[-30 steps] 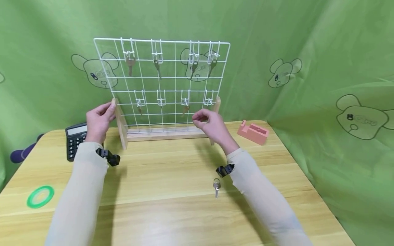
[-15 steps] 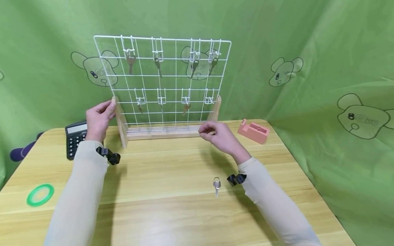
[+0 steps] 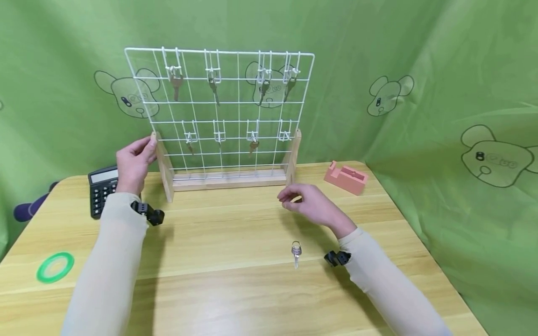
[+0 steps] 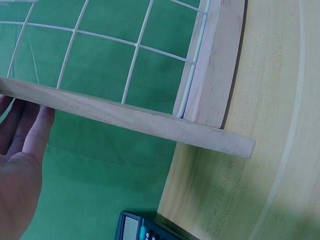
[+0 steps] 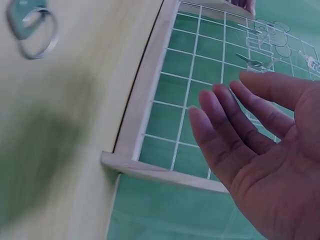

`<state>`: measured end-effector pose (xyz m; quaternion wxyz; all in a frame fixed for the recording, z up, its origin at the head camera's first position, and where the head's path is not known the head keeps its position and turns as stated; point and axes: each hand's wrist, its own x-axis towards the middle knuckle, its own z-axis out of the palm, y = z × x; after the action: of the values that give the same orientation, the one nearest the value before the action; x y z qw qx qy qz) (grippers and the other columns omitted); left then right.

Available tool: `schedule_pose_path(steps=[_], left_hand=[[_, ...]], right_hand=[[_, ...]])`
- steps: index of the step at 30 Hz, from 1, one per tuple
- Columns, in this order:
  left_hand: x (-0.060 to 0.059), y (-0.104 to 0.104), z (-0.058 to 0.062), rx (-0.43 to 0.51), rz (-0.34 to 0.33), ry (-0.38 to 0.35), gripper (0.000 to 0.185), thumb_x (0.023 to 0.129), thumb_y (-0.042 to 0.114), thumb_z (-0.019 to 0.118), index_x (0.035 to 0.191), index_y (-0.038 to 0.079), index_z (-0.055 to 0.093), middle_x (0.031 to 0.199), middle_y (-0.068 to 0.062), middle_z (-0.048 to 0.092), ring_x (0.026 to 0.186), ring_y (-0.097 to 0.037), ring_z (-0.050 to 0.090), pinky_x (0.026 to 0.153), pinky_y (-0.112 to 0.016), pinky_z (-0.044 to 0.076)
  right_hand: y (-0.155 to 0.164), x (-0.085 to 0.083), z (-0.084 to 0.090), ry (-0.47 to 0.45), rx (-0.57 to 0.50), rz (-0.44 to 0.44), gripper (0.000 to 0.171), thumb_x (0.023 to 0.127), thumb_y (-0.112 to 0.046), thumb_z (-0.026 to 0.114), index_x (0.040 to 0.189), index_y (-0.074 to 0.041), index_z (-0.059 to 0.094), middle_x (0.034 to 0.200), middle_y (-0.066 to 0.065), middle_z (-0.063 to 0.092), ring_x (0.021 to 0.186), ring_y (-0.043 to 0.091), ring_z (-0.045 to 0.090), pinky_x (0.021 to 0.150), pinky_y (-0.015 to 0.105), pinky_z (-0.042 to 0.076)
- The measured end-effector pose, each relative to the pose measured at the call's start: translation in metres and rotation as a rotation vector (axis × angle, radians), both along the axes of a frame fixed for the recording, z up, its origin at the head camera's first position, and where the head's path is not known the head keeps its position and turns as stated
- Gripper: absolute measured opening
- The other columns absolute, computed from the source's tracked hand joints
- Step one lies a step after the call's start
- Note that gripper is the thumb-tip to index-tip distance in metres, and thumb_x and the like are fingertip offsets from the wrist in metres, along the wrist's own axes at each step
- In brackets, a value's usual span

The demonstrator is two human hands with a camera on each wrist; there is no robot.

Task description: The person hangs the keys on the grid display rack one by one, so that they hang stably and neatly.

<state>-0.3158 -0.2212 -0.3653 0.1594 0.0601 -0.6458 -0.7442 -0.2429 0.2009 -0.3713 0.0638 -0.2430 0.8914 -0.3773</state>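
Note:
A white wire grid rack (image 3: 238,101) on a wooden base stands at the back of the table. Keys hang from several of its hooks, one a silvery key (image 3: 176,86) at upper left. My left hand (image 3: 133,163) grips the rack's left wooden upright (image 3: 165,170) near its top; in the left wrist view some fingertips are hidden at the wood. My right hand (image 3: 311,203) hovers before the rack's right foot, its fingers loosely bent around nothing, palm visible in the right wrist view. A loose key on a ring (image 3: 296,254) lies on the table nearer than that hand.
A black calculator (image 3: 102,193) lies beside my left wrist. The pink tape dispenser (image 3: 346,178) sits at the back right. Toward the left front is a green ring-shaped roll (image 3: 55,267). Green cloth (image 3: 336,37) hangs behind the wooden table (image 3: 218,294).
My right hand has drawn away from the lower right of the grid, moving down and right toward the loose key. The left hand stays at the upright.

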Motion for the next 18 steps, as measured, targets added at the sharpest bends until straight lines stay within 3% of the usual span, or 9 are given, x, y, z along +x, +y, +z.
schedule_pose_path(steps=[3,13,18], left_hand=[[0.000,0.000,0.000,0.002,0.004,0.003,0.048,0.090,0.022,0.072,0.131,0.001,0.059,0.124,-0.014,0.059,0.114,-0.025,0.058,0.092,-0.022,0.054],[-0.002,0.002,-0.003,-0.019,-0.009,0.016,0.048,0.090,0.024,0.071,0.131,0.002,0.060,0.125,-0.015,0.059,0.114,-0.025,0.058,0.092,-0.022,0.054],[-0.002,-0.001,-0.003,-0.011,0.000,0.029,0.046,0.090,0.022,0.071,0.130,0.001,0.060,0.120,-0.013,0.061,0.112,-0.025,0.060,0.091,-0.022,0.054]], right_hand=[[0.006,0.003,-0.007,-0.021,0.019,0.042,0.018,0.091,-0.001,0.066,0.109,-0.003,0.069,0.101,0.005,0.068,0.096,0.019,0.062,0.090,0.038,0.056],[0.023,0.014,-0.020,-0.181,0.145,0.221,0.017,0.088,0.006,0.065,0.104,0.002,0.068,0.099,0.012,0.068,0.089,0.018,0.061,0.081,0.031,0.058],[0.028,0.017,-0.025,-0.212,0.172,0.257,0.019,0.085,0.008,0.067,0.103,0.001,0.067,0.098,0.009,0.067,0.089,0.017,0.061,0.081,0.028,0.058]])
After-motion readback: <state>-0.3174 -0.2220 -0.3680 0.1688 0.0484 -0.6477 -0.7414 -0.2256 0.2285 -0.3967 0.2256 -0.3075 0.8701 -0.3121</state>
